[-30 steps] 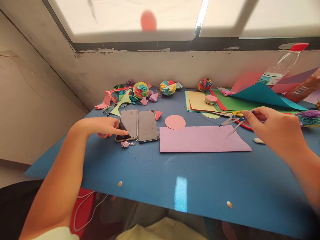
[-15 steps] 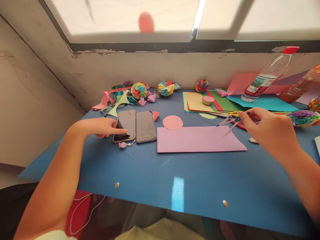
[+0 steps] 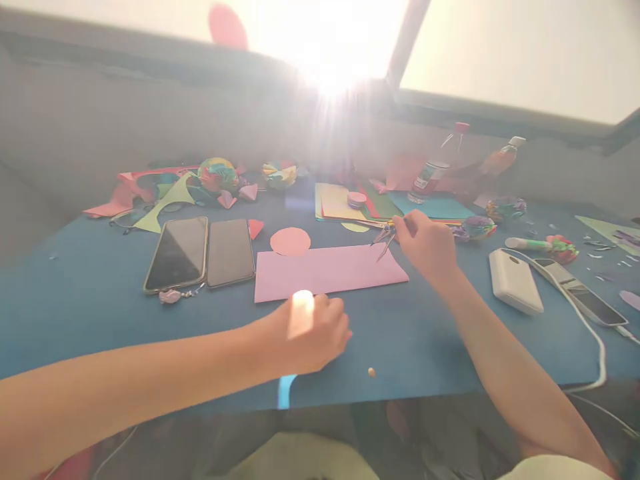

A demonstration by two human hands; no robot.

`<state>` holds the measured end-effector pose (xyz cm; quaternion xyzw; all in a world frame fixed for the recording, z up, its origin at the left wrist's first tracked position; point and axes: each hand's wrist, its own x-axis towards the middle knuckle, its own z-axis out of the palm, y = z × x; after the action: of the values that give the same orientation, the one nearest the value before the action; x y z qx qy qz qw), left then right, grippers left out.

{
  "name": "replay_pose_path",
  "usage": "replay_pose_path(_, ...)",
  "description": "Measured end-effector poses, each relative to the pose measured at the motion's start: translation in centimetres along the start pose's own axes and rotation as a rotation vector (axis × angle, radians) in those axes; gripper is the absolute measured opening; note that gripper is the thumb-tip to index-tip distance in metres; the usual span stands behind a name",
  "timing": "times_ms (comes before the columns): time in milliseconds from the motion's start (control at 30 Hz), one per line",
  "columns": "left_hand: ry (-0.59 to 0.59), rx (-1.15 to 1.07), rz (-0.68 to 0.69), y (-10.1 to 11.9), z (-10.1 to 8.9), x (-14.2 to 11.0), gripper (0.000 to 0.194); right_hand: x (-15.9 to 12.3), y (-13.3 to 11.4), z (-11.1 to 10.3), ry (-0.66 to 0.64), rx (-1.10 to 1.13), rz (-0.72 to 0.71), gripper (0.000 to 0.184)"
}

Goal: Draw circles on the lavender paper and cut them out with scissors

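Scraps (image 3: 165, 193): coloured paper offcuts and folded paper balls lie at the far left of the blue table (image 3: 100, 320), near the wall.
Phones (image 3: 200, 253): two dark phones lie side by side, face up, left of the pink sheet; a small charm lies at the near edge of the left one.
Left hand (image 3: 313, 333): rests on the table near its front edge, just in front of the sheet, fingers curled under; I cannot tell whether it holds anything.
Pink sheet (image 3: 327, 270): a long rectangle lying flat mid-table, between the two hands.
Pink disc (image 3: 291, 241): a paper circle just behind the sheet's left part.
Compass (image 3: 385, 237): its points sit over the sheet's far right corner.
Right hand (image 3: 427, 247): fingers pinched on the compass, at the sheet's right end.
Paper stack (image 3: 345, 200): coloured sheets behind the hand, two bottles beyond them.
Power bank (image 3: 515, 290): white, right of the right arm, with a cabled phone beside it.
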<state>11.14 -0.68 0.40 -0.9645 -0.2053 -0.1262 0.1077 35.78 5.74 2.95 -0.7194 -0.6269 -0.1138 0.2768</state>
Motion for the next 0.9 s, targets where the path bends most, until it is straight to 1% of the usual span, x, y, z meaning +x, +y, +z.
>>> replay_pose_path(33,-0.019,0.020,0.045,1.2,0.8,1.2,0.034,0.0,-0.1,0.0,-0.008,0.018,-0.012,0.027)
replay_pose_path(67,-0.024,0.058,0.057,2.1,1.6,2.3,0.029,-0.1,-0.2,-0.1,-0.020,0.042,-0.023,0.026)
replay_pose_path(133,0.006,0.116,0.092,2.9,3.0,4.4,0.026,-0.1,-0.4,-0.2,-0.056,0.102,-0.043,0.025)
replay_pose_path(200,0.062,0.147,0.090,2.9,4.0,6.0,0.031,-0.1,-0.7,-0.3,-0.105,0.159,-0.073,0.024)
replay_pose_path(300,0.112,0.159,0.021,2.5,5.1,7.3,0.038,0.0,-0.9,-0.4,-0.141,0.198,-0.132,0.023)
replay_pose_path(433,0.173,0.129,0.004,2.6,6.6,7.2,0.037,0.0,-0.9,-0.2,-0.111,0.177,-0.141,0.023)
replay_pose_path(533,0.237,0.121,-0.056,3.0,7.7,6.8,0.037,0.2,-0.7,0.2,-0.067,0.185,-0.130,0.023)
replay_pose_path(600,0.263,0.131,-0.067,3.2,8.1,6.7,0.036,0.4,-0.4,0.3,-0.032,0.181,-0.117,0.024)
replay_pose_path(667,0.258,0.133,-0.047,3.2,8.3,6.6,0.036,0.5,-0.3,0.3,-0.005,0.142,-0.090,0.025)
replay_pose_path(767,0.225,0.127,-0.024,3.1,8.0,6.6,0.038,0.5,-0.2,0.0,0.005,0.050,-0.040,0.026)
replay_pose_path(900,0.206,0.104,-0.069,3.1,7.2,6.7,0.038,0.4,-0.5,-0.8,-0.023,-0.038,-0.019,0.029)
